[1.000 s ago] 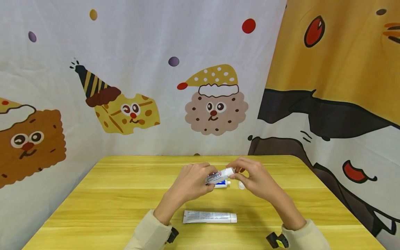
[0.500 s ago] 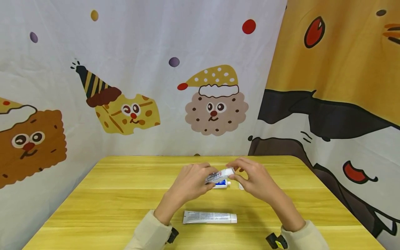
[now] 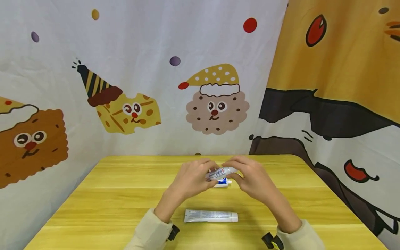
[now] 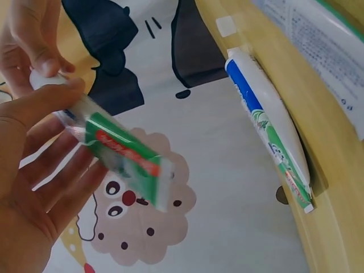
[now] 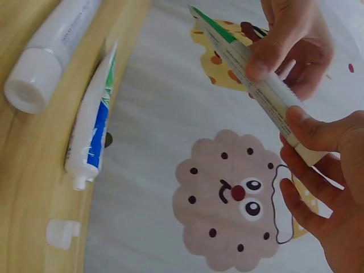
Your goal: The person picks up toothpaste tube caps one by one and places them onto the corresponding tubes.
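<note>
A white toothpaste tube with a green tail end (image 3: 219,173) is held above the table. My left hand (image 3: 193,177) pinches its body between thumb and fingers. At the white cap end, my right hand (image 3: 254,177) grips the tube with thumb and fingers; the cap (image 5: 313,156) is partly covered by them. Behind the held tube, an uncapped blue, green and white toothpaste tube (image 3: 223,182) lies on the table, its left part hidden by my left hand. In the right wrist view its bare nozzle (image 5: 80,183) shows.
Another capped white toothpaste tube (image 3: 210,216) lies nearer to me on the wooden table (image 3: 125,201). A loose white cap (image 5: 61,233) sits beside the bare nozzle; the right hand hides it in the head view. A printed curtain (image 3: 168,34) hangs behind the table.
My right hand has shifted slightly left and further over the held tube's cap end. The loose cap is now hidden behind it in the head view. The left hand has barely moved.
</note>
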Demonstrator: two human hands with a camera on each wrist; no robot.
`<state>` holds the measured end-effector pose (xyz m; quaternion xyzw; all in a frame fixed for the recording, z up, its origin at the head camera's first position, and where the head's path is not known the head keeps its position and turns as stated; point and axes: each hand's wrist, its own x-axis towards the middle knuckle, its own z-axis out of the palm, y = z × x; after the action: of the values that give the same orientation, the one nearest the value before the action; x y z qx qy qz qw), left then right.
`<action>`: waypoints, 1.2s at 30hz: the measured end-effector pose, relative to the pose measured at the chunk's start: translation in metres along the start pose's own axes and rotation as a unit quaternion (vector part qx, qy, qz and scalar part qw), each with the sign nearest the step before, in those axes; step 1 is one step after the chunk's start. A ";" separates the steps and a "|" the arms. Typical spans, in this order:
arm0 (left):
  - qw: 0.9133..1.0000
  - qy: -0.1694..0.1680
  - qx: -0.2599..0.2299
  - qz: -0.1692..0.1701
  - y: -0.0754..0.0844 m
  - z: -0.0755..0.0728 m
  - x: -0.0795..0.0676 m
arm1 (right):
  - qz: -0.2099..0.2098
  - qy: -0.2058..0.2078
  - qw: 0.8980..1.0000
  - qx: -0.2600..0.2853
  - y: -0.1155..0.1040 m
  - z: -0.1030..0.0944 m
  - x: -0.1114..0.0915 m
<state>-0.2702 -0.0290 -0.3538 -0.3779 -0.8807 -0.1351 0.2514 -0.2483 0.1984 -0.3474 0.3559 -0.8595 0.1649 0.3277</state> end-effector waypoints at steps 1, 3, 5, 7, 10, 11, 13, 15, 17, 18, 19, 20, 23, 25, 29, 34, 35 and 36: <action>1.000 0.004 -0.012 -0.003 -0.001 -0.001 0.000 | -0.005 0.009 1.000 -0.001 0.000 -0.002 0.001; 0.999 0.002 -0.032 -0.014 -0.002 -0.003 0.001 | -0.007 0.023 1.000 -0.006 0.000 -0.004 0.002; 0.999 -0.007 -0.046 -0.024 -0.005 -0.005 0.000 | -0.005 0.030 0.999 -0.011 0.000 -0.005 0.003; 0.997 -0.021 -0.060 -0.033 -0.009 -0.007 -0.001 | 0.000 0.029 1.000 -0.009 0.001 -0.004 0.004; 0.996 -0.045 -0.073 -0.039 -0.016 -0.006 -0.002 | 0.017 0.014 1.000 -0.004 0.003 0.000 0.004; 0.995 -0.053 -0.079 -0.041 -0.018 -0.005 -0.003 | 0.022 0.005 1.000 -0.003 0.004 0.002 0.003; 0.993 -0.070 -0.086 -0.041 -0.023 -0.002 -0.003 | 0.035 -0.018 0.999 -0.005 0.006 0.006 0.002; 0.991 -0.093 -0.088 -0.041 -0.026 0.003 -0.003 | 0.045 -0.048 0.998 -0.010 0.009 0.010 0.000; 0.988 -0.119 -0.089 -0.043 -0.029 0.009 -0.004 | 0.054 -0.080 0.995 -0.016 0.012 0.015 -0.002; 0.986 -0.132 -0.088 -0.042 -0.030 0.012 -0.004 | 0.058 -0.096 0.993 -0.017 0.014 0.018 -0.003; 0.985 -0.144 -0.088 -0.042 -0.031 0.015 -0.004 | 0.063 -0.112 0.992 -0.015 0.016 0.020 -0.004; 0.983 -0.155 -0.087 -0.041 -0.031 0.018 -0.004 | 0.068 -0.127 0.990 -0.014 0.017 0.022 -0.005; 0.982 -0.169 -0.080 -0.037 -0.032 0.027 -0.004 | 0.087 -0.165 0.982 -0.006 0.023 0.027 -0.010; 0.982 -0.171 -0.069 -0.032 -0.031 0.034 -0.004 | 0.097 -0.184 0.978 0.002 0.026 0.030 -0.013; 0.980 -0.188 -0.060 -0.023 -0.030 0.046 -0.006 | 0.107 -0.212 0.971 0.022 0.033 0.037 -0.017; 0.974 -0.212 -0.071 -0.026 -0.029 0.058 -0.010 | 0.114 -0.243 0.963 0.035 0.038 0.051 -0.023; 0.973 -0.216 -0.072 -0.029 -0.029 0.060 -0.011 | 0.117 -0.249 0.961 0.037 0.038 0.053 -0.023; 0.972 -0.219 -0.075 -0.032 -0.029 0.061 -0.013 | 0.119 -0.255 0.959 0.038 0.038 0.055 -0.024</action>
<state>-0.3050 -0.0301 -0.4131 -0.3879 -0.9133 -0.1222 0.0191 -0.2877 0.2085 -0.4064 0.2934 -0.9438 0.1388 0.0621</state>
